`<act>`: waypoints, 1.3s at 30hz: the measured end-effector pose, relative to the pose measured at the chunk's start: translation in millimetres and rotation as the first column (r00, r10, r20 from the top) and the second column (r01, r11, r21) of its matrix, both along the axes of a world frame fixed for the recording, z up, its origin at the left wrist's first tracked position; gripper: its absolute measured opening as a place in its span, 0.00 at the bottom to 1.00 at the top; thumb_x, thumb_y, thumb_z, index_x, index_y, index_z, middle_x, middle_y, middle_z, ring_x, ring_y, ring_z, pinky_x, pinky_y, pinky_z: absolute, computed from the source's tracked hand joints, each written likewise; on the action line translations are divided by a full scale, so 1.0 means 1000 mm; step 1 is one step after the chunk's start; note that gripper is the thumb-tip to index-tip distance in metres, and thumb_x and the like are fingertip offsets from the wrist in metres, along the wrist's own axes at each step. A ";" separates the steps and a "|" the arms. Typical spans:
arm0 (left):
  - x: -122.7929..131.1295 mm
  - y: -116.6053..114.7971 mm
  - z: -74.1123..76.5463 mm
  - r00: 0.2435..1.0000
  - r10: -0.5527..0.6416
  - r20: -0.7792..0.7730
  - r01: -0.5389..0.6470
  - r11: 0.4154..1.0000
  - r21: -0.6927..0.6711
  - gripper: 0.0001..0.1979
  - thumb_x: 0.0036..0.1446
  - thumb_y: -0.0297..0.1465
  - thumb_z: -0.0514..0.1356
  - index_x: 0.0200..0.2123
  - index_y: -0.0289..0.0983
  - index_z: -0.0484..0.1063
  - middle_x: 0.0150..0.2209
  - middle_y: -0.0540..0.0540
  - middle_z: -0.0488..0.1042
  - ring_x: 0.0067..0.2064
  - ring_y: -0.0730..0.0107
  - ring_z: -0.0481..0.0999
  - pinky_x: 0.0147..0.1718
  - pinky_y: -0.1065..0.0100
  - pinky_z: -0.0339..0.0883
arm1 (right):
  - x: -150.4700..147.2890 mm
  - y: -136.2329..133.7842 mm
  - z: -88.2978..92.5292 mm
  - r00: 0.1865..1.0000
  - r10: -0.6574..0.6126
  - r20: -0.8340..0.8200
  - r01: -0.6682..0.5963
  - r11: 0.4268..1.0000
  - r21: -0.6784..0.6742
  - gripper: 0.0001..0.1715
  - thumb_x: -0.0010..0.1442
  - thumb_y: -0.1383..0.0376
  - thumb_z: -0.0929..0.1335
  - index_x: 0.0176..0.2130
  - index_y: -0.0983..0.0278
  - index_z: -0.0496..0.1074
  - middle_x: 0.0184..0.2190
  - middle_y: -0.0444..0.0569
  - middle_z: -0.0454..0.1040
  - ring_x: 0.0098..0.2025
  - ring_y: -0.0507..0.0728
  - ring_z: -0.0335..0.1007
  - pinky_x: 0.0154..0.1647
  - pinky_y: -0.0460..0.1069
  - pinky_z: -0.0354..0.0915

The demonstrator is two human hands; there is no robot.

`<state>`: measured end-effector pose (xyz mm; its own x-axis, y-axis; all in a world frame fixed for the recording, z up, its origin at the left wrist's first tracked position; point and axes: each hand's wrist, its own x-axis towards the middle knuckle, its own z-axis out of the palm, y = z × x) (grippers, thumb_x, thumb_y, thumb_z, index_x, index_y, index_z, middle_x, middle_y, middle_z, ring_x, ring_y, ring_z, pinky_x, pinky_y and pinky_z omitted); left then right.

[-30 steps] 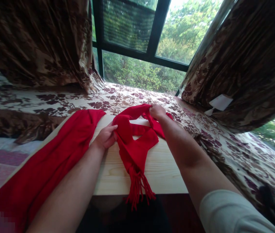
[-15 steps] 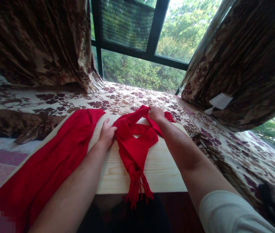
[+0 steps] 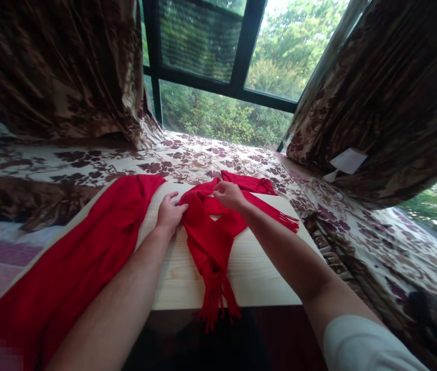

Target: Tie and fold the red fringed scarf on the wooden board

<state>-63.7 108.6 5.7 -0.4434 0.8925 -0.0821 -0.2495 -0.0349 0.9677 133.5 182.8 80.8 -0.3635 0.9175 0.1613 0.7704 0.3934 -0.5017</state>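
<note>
A red fringed scarf (image 3: 218, 237) lies crossed over itself in a loop on the pale wooden table, with one tasselled end hanging over the front edge. Its other fringed end points right, beyond my right forearm. My left hand (image 3: 170, 211) rests at the loop's left edge, fingers apart and thumb against the cloth. At the top of the loop, my right hand (image 3: 228, 195) has its fingers pinched together on the scarf. A second long piece of red cloth (image 3: 98, 242) lies to the left, partly behind my left forearm.
The table (image 3: 268, 273) stands against a ledge with a floral cover (image 3: 187, 149). Brown patterned curtains (image 3: 59, 77) hang on both sides of the window. A small white lamp (image 3: 349, 161) stands on the ledge at the right.
My right hand has moved left and nearer, letting go of the far part of the scarf. A fringed end now lies out to the right. My left hand stays at the loop's left side.
</note>
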 end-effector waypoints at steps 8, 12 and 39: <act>-0.002 -0.004 0.007 0.991 -0.051 0.126 0.048 0.998 0.027 0.30 0.46 0.21 0.68 0.55 0.35 0.68 0.28 0.48 0.77 0.27 0.69 0.77 0.31 0.69 0.73 | -0.043 -0.030 -0.021 0.890 0.110 -0.442 -0.208 0.962 -0.178 0.13 0.50 0.59 0.70 0.23 0.61 0.63 0.20 0.38 0.61 0.23 0.49 0.56 0.24 0.45 0.51; -0.005 -0.001 0.011 0.972 -0.004 0.235 0.000 1.000 0.018 0.19 0.54 0.22 0.62 0.50 0.32 0.71 0.30 0.45 0.79 0.30 0.69 0.79 0.34 0.68 0.74 | -0.044 -0.032 -0.019 0.863 0.060 -0.501 -0.209 0.946 -0.246 0.12 0.46 0.63 0.70 0.22 0.61 0.62 0.18 0.37 0.60 0.22 0.48 0.53 0.22 0.45 0.50; 0.000 -0.015 0.024 0.870 -0.322 0.372 0.259 0.943 0.211 0.30 0.45 0.19 0.65 0.55 0.34 0.74 0.43 0.42 0.82 0.39 0.67 0.82 0.43 0.66 0.76 | -0.027 0.026 -0.023 0.962 0.096 0.256 -0.151 0.967 0.205 0.45 0.57 0.62 0.71 0.69 0.59 0.58 0.69 0.57 0.57 0.68 0.66 0.53 0.67 0.58 0.52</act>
<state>-63.8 93.8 29.5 -0.1208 0.9914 -0.0511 -0.6315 -0.0371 0.7745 106.8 209.3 57.8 -0.5252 0.8141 0.2476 0.7957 0.5730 -0.1962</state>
